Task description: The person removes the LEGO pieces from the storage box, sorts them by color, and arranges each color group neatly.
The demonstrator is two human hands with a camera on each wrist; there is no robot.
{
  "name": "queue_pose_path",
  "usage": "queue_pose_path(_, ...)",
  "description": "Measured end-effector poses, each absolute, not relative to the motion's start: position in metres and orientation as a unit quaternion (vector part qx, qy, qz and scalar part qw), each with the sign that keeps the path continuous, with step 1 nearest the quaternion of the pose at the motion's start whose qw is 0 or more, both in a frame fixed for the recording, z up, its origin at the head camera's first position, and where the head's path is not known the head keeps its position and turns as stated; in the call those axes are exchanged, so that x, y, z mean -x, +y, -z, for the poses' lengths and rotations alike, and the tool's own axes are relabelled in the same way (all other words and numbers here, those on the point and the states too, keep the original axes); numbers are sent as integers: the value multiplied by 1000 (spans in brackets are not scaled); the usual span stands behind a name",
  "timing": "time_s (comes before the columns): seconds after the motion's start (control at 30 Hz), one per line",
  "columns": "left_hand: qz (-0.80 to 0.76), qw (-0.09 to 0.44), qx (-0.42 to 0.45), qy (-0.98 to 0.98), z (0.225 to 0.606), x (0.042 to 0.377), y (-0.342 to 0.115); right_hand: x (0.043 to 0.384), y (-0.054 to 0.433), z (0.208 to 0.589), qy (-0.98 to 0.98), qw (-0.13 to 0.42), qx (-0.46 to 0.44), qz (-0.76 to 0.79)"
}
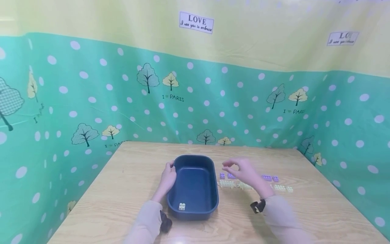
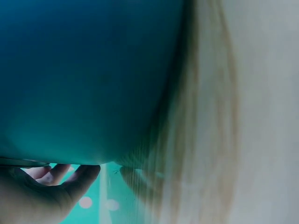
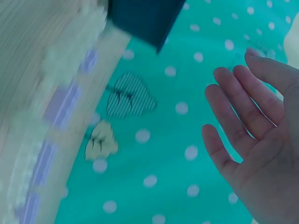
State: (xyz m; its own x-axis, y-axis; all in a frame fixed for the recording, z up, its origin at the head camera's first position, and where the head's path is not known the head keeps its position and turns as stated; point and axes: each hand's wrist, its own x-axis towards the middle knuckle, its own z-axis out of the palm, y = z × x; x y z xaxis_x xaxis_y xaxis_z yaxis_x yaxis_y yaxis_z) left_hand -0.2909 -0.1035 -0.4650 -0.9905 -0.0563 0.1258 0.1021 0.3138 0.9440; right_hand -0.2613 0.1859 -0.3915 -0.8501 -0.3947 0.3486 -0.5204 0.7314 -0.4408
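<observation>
A dark blue rectangular bin (image 1: 192, 189) stands on the table, with one pale yellow toy brick (image 1: 181, 206) lying inside at its near left corner. My left hand (image 1: 168, 179) grips the bin's left rim; in the left wrist view, its fingers (image 2: 83, 179) meet the edge of the bin's wall (image 2: 84, 93). Raised to the right of the bin, my right hand (image 1: 243, 172) holds nothing. Its loosely bent, spread fingers (image 3: 229, 107) show in the right wrist view. Below it, a row of purple bricks (image 1: 266, 178) lies behind a row of pale yellow bricks (image 1: 226, 184), both partly hidden.
The wooden table (image 1: 131, 189) reaches back to a green dotted curtain (image 1: 170, 118) that also hangs along both sides. Table surface extends left of the bin and right of the brick rows.
</observation>
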Motion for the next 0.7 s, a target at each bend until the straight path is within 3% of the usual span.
queue_pose_path(0.37, 583, 77, 18, -809, 466, 292, -103, 264, 125, 409, -891, 110, -374, -233)
queue_pose_path(0.7, 575, 78, 15, -814, 467, 293, -102, 258, 90, 424, -875, 89, -436, -192)
